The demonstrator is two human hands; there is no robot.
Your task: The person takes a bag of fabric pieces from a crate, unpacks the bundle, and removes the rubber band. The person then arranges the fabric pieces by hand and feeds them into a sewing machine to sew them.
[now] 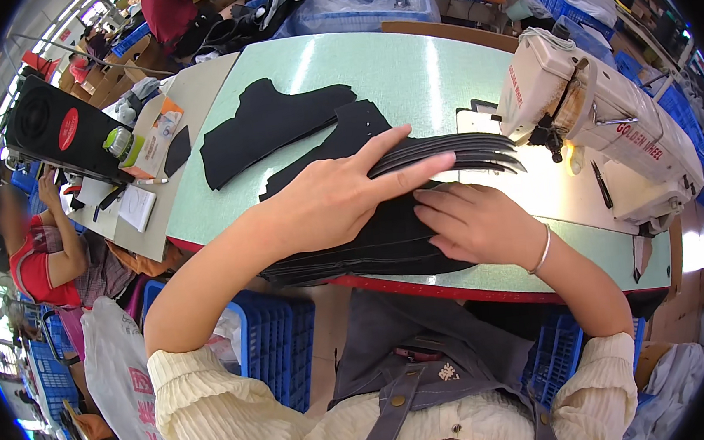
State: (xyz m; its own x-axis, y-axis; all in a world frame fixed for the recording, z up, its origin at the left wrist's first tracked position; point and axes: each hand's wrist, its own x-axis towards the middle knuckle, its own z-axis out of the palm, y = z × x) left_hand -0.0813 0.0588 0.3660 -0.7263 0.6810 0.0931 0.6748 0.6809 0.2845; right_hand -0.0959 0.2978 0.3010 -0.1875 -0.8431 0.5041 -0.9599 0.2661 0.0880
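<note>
Over the pale green table (pixel 373 61), a fanned bundle of black fabric pieces (pixel 454 146) points toward the sewing machine. My left hand (pixel 322 202) grips it, with the layers showing between two outstretched fingers. The closed fingers of my right hand (pixel 489 222) press on the near side of the black pieces; its thumb is hidden. Beneath both hands lies a thick pile of black pieces (pixel 355 261) along the table's near edge. Farther left, a flat black cut piece (pixel 270 127) rests beside another one (pixel 357 124), which my left hand partly covers.
A white sewing machine (pixel 608 117) stands at the right, with black tweezers (pixel 601 184) near its base. On the left side table are a black speaker (pixel 59 127) and a notepad (pixel 137 207). Blue crates (pixel 279 341) sit below; a co-worker (pixel 44 252) is at far left.
</note>
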